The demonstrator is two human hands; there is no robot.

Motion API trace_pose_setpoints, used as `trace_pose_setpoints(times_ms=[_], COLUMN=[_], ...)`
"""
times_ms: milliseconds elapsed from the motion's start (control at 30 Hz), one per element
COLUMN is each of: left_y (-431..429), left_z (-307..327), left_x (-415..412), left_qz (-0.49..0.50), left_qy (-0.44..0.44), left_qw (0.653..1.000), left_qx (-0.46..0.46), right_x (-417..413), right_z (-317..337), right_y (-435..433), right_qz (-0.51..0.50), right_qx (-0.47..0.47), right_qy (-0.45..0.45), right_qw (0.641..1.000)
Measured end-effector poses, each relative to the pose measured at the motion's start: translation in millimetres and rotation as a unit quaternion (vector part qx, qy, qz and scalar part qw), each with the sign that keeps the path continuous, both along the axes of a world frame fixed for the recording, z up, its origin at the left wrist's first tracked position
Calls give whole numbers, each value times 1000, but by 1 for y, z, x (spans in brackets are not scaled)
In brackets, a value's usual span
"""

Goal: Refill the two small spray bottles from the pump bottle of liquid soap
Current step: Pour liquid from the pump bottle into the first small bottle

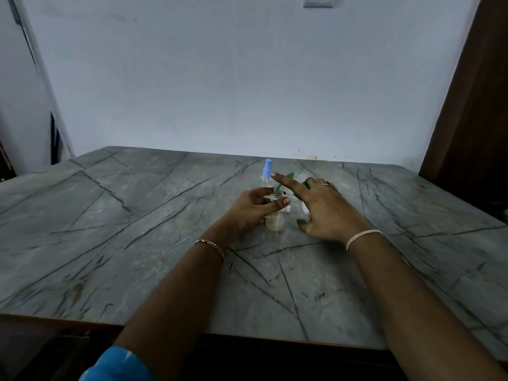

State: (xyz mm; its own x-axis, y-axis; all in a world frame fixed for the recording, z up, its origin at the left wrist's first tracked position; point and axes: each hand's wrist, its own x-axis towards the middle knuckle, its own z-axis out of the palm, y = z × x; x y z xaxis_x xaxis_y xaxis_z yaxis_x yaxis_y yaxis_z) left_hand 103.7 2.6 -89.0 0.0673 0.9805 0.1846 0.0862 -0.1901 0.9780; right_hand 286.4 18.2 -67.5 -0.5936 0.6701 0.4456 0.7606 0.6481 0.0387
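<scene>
My left hand (248, 209) grips a small clear spray bottle (275, 222) that stands uncapped on the table (137, 229), with a little yellowish liquid at its bottom. Just behind it stands the second small spray bottle (267, 169), its blue spray cap on. My right hand (327, 213) lies over the pump bottle, covering most of it. Only the green pump head (297, 194) and its spout (289, 176) show, the spout reaching toward the open neck of the held bottle. My right index finger stretches left, its tip near the blue cap.
The grey marble table runs to a pale wall at the back. A dark wooden panel (472, 119) stands at the right. A small white piece (304, 208) sits under my right hand, too hidden to identify.
</scene>
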Motion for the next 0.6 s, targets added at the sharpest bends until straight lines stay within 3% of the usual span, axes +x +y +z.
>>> trace_pose_setpoints(times_ms=[367, 600], left_y=[2, 1], left_z=[-3, -3], left_x=[-1, 0], left_qz=[-8, 0], left_qy=[0, 7], left_qw=[1000, 1000], left_qx=[3, 10], right_x=[-12, -12], right_z=[-2, -4], right_y=[-1, -1], right_qz=[-37, -47], right_qx=[20, 46], right_qy=[53, 37], right_qw=[998, 997])
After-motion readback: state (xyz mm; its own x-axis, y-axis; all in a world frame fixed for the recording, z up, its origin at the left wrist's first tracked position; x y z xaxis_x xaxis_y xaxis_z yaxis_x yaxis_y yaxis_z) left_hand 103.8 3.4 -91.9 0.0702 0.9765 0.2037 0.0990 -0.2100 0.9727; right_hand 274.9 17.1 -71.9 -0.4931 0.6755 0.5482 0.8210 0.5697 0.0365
